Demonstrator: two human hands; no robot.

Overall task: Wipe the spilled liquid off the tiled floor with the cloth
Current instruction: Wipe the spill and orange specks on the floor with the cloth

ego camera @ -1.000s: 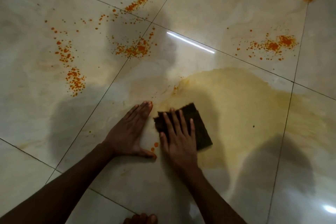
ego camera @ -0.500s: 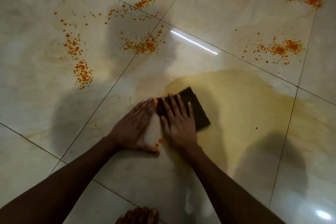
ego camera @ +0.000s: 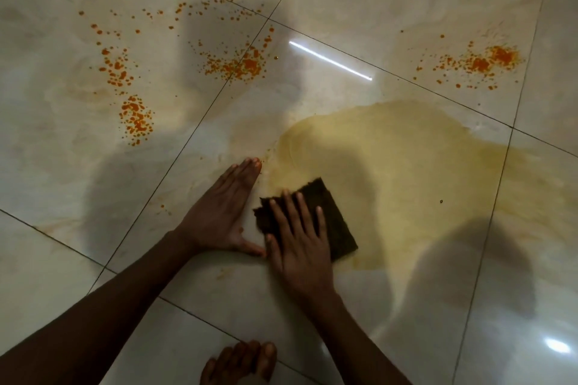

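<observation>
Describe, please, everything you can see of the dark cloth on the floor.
The cloth is a dark brown, roughly rectangular pad with a coarse, fibrous look and a frayed near-left corner. It lies flat on the tiled floor, turned at an angle, at the near-left edge of the yellowish spill. The right hand presses flat on its left part with fingers spread, hiding that part. The left hand rests on the tile beside it.

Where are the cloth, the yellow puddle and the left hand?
cloth (ego camera: pixel 336 216): head view, on its bare far-right part, clear of the fingers.
yellow puddle (ego camera: pixel 406 166): head view, on its open middle.
left hand (ego camera: pixel 223 212): head view, on the back of the hand, flat on the tile.
</observation>
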